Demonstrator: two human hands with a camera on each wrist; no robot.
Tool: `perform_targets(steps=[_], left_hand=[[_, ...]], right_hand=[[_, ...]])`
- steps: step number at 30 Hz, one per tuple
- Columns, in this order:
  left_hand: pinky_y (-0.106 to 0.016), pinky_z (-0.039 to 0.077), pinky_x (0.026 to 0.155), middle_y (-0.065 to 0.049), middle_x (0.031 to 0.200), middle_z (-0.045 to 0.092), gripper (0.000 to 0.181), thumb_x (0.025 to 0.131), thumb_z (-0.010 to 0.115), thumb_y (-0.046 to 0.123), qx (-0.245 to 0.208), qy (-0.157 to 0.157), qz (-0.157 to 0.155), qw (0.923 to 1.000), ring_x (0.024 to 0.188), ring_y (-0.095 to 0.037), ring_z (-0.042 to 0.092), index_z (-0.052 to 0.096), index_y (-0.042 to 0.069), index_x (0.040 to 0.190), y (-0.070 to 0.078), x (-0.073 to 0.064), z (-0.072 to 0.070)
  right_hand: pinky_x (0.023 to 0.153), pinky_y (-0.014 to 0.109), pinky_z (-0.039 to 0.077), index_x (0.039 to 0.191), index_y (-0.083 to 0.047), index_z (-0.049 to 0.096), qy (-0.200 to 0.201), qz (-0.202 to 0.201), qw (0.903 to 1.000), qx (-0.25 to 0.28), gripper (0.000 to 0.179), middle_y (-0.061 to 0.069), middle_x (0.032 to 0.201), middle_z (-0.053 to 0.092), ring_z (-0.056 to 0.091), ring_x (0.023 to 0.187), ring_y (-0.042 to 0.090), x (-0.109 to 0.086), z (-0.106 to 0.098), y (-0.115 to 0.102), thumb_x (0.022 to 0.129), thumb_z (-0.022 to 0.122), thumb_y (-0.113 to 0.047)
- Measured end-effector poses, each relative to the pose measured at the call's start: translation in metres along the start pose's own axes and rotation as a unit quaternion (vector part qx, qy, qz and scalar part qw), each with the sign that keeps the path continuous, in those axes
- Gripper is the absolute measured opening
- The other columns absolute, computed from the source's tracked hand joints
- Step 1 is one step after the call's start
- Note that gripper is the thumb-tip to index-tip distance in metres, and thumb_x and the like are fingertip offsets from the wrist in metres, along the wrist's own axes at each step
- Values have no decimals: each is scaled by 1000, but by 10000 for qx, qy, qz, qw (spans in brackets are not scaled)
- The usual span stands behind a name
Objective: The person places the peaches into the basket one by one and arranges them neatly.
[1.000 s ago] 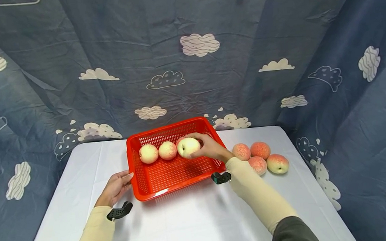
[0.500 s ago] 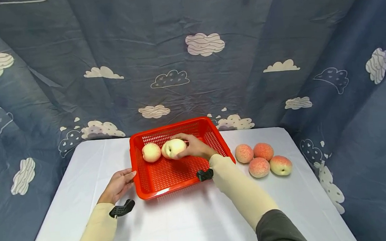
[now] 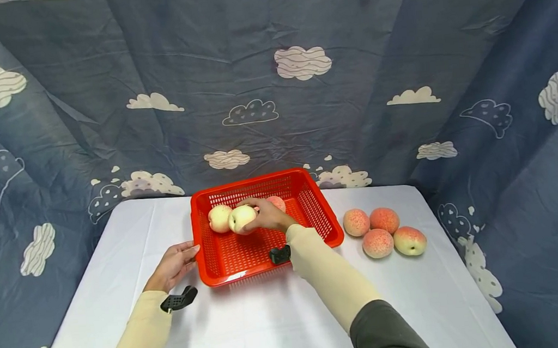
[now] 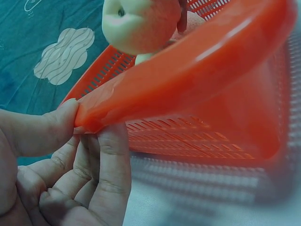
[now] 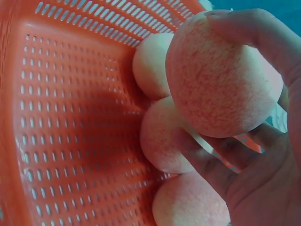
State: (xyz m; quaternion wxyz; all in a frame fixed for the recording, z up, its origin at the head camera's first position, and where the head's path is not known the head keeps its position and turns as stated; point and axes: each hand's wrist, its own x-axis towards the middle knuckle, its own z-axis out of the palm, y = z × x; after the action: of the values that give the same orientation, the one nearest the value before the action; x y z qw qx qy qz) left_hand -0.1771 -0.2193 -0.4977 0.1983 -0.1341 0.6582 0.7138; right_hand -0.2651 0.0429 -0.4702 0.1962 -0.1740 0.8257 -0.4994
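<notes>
My left hand (image 3: 175, 265) pinches the left rim of a red plastic basket (image 3: 246, 261), thumb (image 4: 63, 123) on top and fingers below in the left wrist view. In my right hand (image 3: 269, 217) is a pale yellow peach (image 3: 242, 219), gripped between thumb and fingers over the basket. Its other side looks pinkish and speckled in the right wrist view. Under it lie three peaches in a row along the basket's back side: a pale one (image 5: 153, 66), a middle one (image 5: 162, 136) hidden in the head view, and a pinker one (image 3: 276, 202).
Several loose peaches (image 3: 378, 242) sit grouped on the white-covered table (image 3: 252, 329), right of the basket. A dark blue curtain (image 3: 252, 149) with cloud prints hangs behind the table and at its sides.
My right hand has carried the peach leftward across the basket, past the pinker peach, and it now covers the middle one. My left hand has stayed on the rim.
</notes>
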Motion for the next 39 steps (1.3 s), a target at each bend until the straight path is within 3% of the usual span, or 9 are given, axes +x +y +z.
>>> perform_targets(steps=[8, 14, 26, 34, 39], left_hand=[[-20, 49, 67, 5, 87, 63, 40, 99, 52, 8, -98, -60, 76, 9999, 76, -5, 56, 40, -13, 131, 1, 1, -1], [-20, 49, 66, 3, 86, 64, 42, 99, 52, 8, -129, -56, 49, 9999, 75, -6, 57, 38, -14, 132, 1, 1, 0], [-20, 49, 66, 4, 86, 64, 42, 99, 52, 7, -93, -33, 100, 9999, 75, -6, 57, 38, -14, 132, -1, 0, -2], [-19, 48, 64, 7, 81, 63, 39, 99, 51, 7, -112, 12, 111, 9999, 73, -5, 56, 40, -13, 130, -1, 1, -1], [-19, 48, 64, 6, 82, 62, 41, 99, 52, 7, -81, 51, 88, 9999, 73, -5, 56, 39, -13, 132, -2, 0, -1]], right_hand=[[79, 29, 47, 124, -15, 61, -394, 28, 9970, -670, 62, 7, 121, 57, 54, 98, 20, 16, 20, -1, 67, 86, -13], [81, 25, 47, 126, -15, 60, -686, 193, 9938, -850, 61, 5, 120, 60, 55, 96, 16, 23, 35, -3, 70, 85, -12], [82, 28, 47, 121, -14, 61, -840, 596, 9893, -1034, 58, 7, 116, 60, 55, 93, 18, 32, 53, -5, 68, 87, -13], [91, 31, 45, 121, -16, 60, -870, 784, 9794, -1646, 61, 8, 129, 57, 54, 104, 21, 32, 59, -12, 68, 89, -21], [94, 33, 44, 122, -16, 59, -934, 768, 9798, -1595, 61, 10, 130, 56, 54, 111, 23, 32, 58, -8, 68, 88, -20]])
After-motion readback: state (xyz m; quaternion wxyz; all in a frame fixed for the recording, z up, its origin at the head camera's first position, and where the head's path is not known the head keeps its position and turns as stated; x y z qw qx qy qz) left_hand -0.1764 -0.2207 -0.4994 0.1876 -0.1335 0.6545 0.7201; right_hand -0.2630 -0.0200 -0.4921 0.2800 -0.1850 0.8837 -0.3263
